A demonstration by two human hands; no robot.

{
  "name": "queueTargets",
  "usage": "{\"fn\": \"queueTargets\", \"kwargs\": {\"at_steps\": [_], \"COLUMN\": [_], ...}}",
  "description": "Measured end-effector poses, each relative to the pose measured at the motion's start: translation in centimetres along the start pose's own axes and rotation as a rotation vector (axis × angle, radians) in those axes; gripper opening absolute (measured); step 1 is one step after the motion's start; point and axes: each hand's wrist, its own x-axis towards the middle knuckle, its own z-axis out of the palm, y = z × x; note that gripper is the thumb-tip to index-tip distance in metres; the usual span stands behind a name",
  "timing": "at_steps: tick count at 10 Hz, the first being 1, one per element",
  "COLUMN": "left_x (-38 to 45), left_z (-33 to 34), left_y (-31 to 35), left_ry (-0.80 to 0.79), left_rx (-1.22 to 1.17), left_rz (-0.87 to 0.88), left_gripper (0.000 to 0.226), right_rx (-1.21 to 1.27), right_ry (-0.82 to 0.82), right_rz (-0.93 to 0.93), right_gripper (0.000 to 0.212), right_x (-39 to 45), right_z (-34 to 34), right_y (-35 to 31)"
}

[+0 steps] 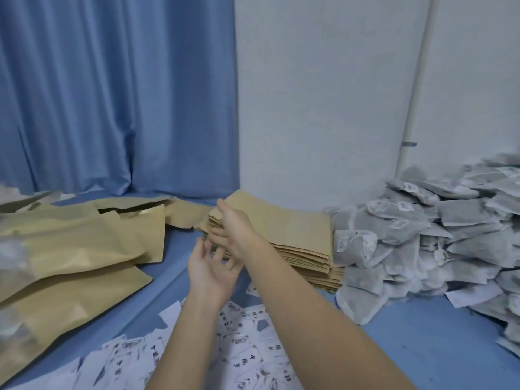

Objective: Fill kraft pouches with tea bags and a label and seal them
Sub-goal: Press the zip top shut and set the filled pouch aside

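Right, both hands loose-fingered and empty, right hand (pixel 233 229) on the flat pouch stack (pixel 284 235), left hand (pixel 209 273) beneath; peel only the top pouch.

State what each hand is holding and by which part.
Nothing is clearly held. The right hand reaches open to the near left edge of the pouch stack; the left hand is open.

Single head view, worn high, looking forward and down across blue table (pixel 422 347) toward far edge, curtain (pixel 112 94) and wall (pixel 323 94). Close range; forearms enter from near edge. Wide-angle edges blurred, likely distorted.
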Motion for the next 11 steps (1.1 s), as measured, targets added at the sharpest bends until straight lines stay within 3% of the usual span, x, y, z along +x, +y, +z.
{"fn": "queueTargets", "kwargs": {"at_steps": [1,2,3,4,5,6,7,8,9,10,11], "left_x": [1.5,2.6,3.1,3.2,2.7,2.0,0.9,-0.5,-2.0,-3.4,-4.7], "left_z": [-0.6,-1.5,-1.9,-1.7,-1.2,-0.2,1.4,3.1,4.3,4.9,4.7], "left_y": [-0.6,-1.5,-2.6,-4.0,-5.1,-5.9,-6.5,-6.9,-7.0,-6.8,-6.1], "left_ry": [-0.026,0.029,0.061,0.082,0.071,-0.075,-0.197,-0.107,-0.054,-0.045,-0.045], "left_rx": [0.098,0.155,0.222,0.286,0.327,0.358,0.411,0.374,0.446,0.717,1.001], "left_rz": [-0.026,-0.08,-0.14,-0.184,-0.212,-0.263,-0.26,-0.152,-0.002,0.197,0.504], "left_gripper": [0.046,0.048,0.046,0.042,0.036,0.031,0.036,0.027,0.024,0.029,0.037], "right_rx": [-0.689,-1.352,-1.671,-1.714,-1.558,-1.379,-1.249,-1.166,-1.096,-0.878,-0.387], "right_ry": [0.128,0.235,0.244,0.372,0.619,0.726,0.764,0.69,0.408,0.049,0.06], "right_rz": [-0.295,-0.32,-0.217,-0.522,-1.044,-1.315,-1.418,-1.455,-1.255,-0.882,-0.605], "right_gripper": [0.045,0.064,0.087,0.06,0.018,0.007,0.02,0.021,0.022,0.028,0.023], "right_x": [3.1,4.5,5.3,4.3,2.2,0.1,-1.9,-4.2,-6.8,-9.1,-11.3], "right_z": [-5.9,-11.2,-14.7,-15.6,-15.6,-15.5,-15.1,-14.7,-15.3,-15.9,-15.7], "right_y": [2.9,5.4,7.5,7.9,8.7,9.6,9.2,8.5,7.4,5.7,2.6]}}
